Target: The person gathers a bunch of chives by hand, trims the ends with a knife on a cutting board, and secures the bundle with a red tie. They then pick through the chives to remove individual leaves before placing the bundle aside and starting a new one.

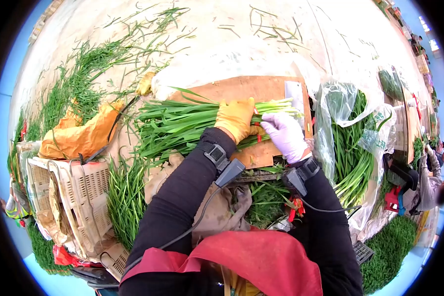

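A bundle of long green chives lies across a brown board, white stem ends pointing right. My left hand, in a yellow glove, grips the bundle around its middle. My right hand, in a pale purple glove, pinches a red band at the bundle just right of the left hand. A cleaver lies flat on the board beyond the stem ends.
A clear plastic bag of chives stands to the right. White plastic crates and an orange cloth sit at left, with loose chives beside them. Another person works at far right.
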Tool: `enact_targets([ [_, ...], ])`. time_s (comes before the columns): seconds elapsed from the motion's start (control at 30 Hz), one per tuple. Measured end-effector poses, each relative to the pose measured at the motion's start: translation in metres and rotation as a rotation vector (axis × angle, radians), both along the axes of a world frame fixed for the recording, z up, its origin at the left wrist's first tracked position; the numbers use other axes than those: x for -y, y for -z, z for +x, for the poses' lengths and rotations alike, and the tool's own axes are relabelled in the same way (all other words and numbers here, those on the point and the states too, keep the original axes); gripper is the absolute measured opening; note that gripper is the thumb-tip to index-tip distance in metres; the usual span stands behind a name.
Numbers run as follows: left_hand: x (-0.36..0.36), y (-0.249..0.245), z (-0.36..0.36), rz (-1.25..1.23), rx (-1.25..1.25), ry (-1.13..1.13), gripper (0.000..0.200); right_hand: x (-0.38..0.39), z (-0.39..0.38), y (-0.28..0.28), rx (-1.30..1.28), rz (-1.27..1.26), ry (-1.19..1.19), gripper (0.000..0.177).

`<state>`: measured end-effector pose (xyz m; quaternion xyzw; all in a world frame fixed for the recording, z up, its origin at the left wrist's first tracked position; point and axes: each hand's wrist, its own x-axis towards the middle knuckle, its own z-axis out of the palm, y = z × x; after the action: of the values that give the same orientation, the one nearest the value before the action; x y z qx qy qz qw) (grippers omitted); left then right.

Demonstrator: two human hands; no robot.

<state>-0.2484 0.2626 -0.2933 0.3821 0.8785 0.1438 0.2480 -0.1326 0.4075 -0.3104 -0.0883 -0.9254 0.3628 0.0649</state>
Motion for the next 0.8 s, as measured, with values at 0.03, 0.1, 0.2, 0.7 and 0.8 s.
enact_targets([
  [0.03, -0.001, 0.003, 0.000, -0.012, -0.020, 0.005, 0.084, 0.005, 0.000, 0.002, -0.073, 0.068, -0.026, 0.025],
  [0.1, -0.003, 0.009, 0.000, -0.038, -0.064, 0.011, 0.085, 0.014, -0.002, 0.001, -0.077, 0.047, -0.048, 0.022],
  [0.2, -0.002, 0.002, 0.000, -0.032, -0.029, 0.011, 0.088, 0.013, -0.002, 0.012, -0.171, -0.017, -0.072, 0.019],
  [0.7, 0.001, 0.012, -0.001, 0.055, -0.030, 0.003, 0.097, 0.008, 0.039, 0.016, 0.123, -0.018, 0.113, 0.023],
  [0.8, 0.001, 0.009, -0.002, 0.026, 0.000, 0.031, 0.095, 0.024, 0.038, 0.010, 0.302, -0.006, 0.144, 0.026],
])
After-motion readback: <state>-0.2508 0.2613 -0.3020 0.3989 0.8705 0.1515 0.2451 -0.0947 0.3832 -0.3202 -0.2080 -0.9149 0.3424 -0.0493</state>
